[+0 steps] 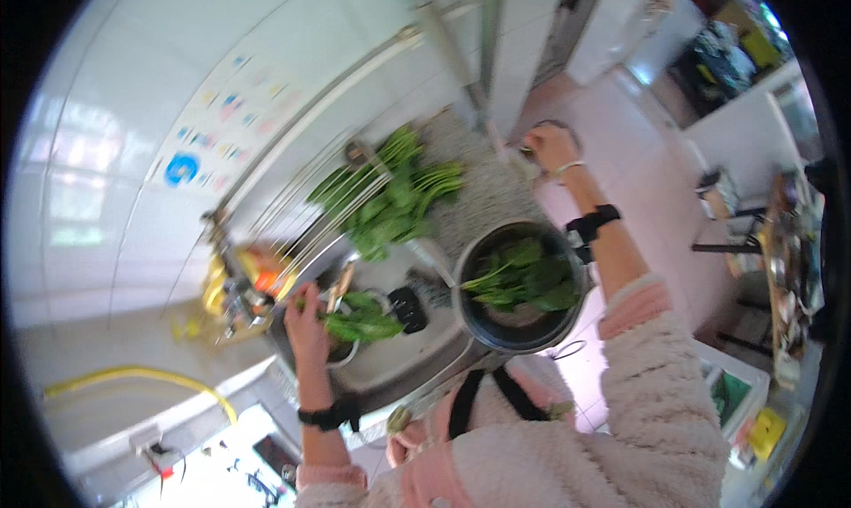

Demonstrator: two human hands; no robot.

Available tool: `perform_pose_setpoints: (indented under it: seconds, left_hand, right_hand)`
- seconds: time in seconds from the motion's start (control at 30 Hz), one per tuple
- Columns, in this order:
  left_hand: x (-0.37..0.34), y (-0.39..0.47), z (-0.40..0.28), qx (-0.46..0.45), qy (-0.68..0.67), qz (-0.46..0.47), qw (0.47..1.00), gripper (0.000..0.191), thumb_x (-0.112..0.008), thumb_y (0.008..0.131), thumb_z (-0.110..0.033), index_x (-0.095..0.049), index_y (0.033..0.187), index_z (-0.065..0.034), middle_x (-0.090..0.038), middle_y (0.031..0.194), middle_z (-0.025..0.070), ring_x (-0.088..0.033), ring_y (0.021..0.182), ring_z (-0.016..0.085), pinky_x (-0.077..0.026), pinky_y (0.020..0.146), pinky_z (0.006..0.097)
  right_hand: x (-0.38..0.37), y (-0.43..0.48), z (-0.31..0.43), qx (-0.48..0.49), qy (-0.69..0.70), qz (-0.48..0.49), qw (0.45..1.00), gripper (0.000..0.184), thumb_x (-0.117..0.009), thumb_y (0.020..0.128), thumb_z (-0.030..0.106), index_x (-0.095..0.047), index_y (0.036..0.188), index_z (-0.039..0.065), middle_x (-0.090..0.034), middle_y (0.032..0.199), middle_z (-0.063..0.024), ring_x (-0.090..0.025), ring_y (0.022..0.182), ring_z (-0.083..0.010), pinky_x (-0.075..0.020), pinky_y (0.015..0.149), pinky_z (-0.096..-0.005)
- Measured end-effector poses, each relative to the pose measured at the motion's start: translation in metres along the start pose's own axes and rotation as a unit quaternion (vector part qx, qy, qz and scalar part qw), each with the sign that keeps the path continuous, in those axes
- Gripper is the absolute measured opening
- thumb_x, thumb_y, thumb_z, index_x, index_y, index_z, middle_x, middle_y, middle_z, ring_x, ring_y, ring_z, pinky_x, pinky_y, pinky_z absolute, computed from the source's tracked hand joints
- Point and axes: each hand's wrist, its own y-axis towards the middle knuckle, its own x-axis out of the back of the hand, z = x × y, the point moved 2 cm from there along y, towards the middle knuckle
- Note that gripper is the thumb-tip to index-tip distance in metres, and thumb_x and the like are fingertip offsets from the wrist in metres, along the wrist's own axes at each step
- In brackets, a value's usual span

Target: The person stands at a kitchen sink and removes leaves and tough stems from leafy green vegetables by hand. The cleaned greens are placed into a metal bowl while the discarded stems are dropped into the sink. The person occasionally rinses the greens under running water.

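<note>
My left hand (307,325) holds a bunch of leafy greens (364,325) by the stem end, above the metal sink (392,358). My right hand (555,150) is stretched out past the counter's end, over the floor side. Its fingers are bent together; a small greenish bit seems to be at the fingertips, too blurred to make out. Between my arms, a round metal pot (465,308) at the sink's right edge has loose green leaves (525,278) in it. A larger pile of stemmed greens (392,202) lies on the speckled stone counter (469,199).
A wire rack (319,215) stands along the tiled wall, partly over the pile. A faucet (239,298) and yellow and orange items (266,275) sit at the sink's back left. A dark rim (573,132) shows behind my right hand. A yellow hose (139,372) lies at left.
</note>
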Motion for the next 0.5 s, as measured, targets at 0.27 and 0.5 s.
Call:
perform_pose_setpoints:
  seconds: [0.27,0.5]
  left_hand:
    - [0.01,-0.004,-0.014,-0.039,-0.084,-0.008,0.996,0.022,-0.058,0.097,-0.024,-0.059,0.091,-0.0027,-0.06,0.073,0.0022,-0.052,0.062,0.008,-0.041,0.059,0.022]
    - [0.052,0.003,-0.001,0.017,-0.154,-0.096,0.983,0.023,-0.058,0.097,-0.024,-0.058,0.089,-0.0023,-0.062,0.074,0.0042,-0.059,0.065,0.011,-0.044,0.057,0.0242]
  right_hand:
    - [-0.061,-0.127,0.211,0.308,0.292,0.174,0.889,0.031,-0.058,0.089,0.028,-0.066,0.107,0.004,-0.068,0.099,-0.0175,-0.066,0.09,-0.0346,-0.0511,0.083,-0.0411]
    - [-0.136,-0.156,0.307,0.21,0.421,0.324,0.821,0.037,-0.068,0.086,0.033,-0.067,0.108,0.003,-0.07,0.096,-0.0124,-0.067,0.085,-0.0255,-0.0543,0.073,-0.0343]
